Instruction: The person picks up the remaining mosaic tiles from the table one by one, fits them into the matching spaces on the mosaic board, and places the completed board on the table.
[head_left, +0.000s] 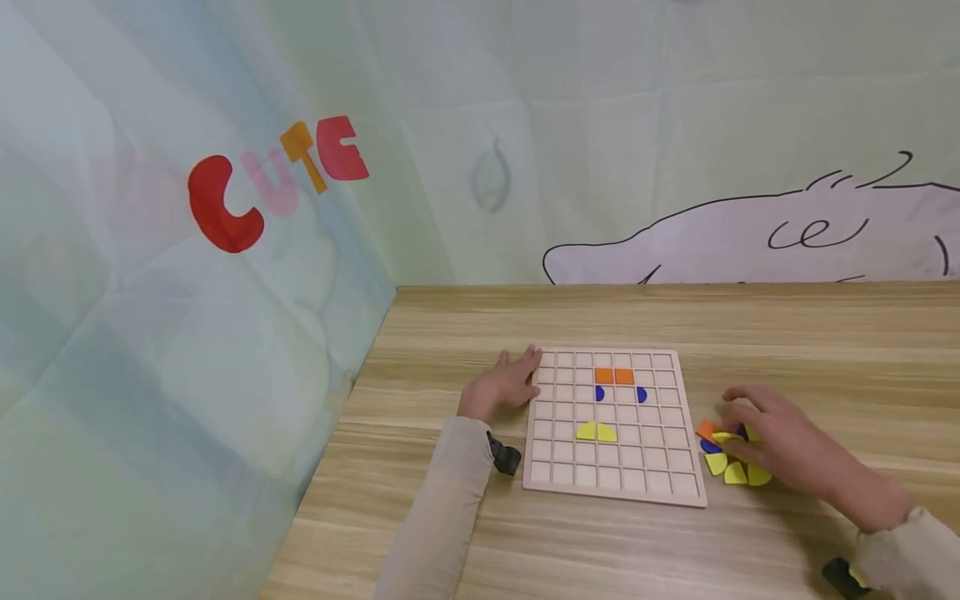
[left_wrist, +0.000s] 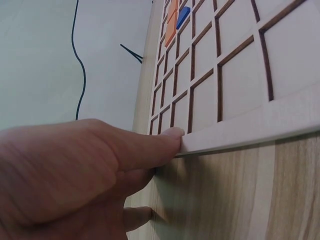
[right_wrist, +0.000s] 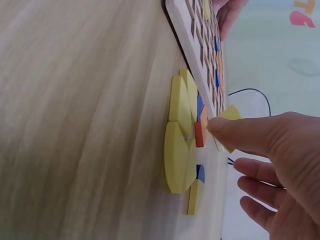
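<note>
A square wooden grid board [head_left: 633, 480] lies on the table. In its cells sit two orange squares [head_left: 603, 376], two blue half-circles [head_left: 642, 395] below them, and two yellow quarter-circle tiles [head_left: 587, 432] side by side lower down. My left hand [head_left: 501, 387] rests at the board's upper left edge; its thumb [left_wrist: 162, 146] touches the rim. Over the loose pieces, my right hand [head_left: 783, 437] pinches a yellow tile [right_wrist: 230, 116], partly hidden by the thumb. Beneath it lie several yellow pieces [right_wrist: 178, 155], an orange piece [right_wrist: 200, 127] and blue pieces [head_left: 710, 447].
The loose pieces lie on the wooden table [head_left: 450, 333], just right of the board. A printed cloth [head_left: 450, 167] hangs along the table's back and left edges. Dark wrist cameras [head_left: 504, 455] sit on both sleeves.
</note>
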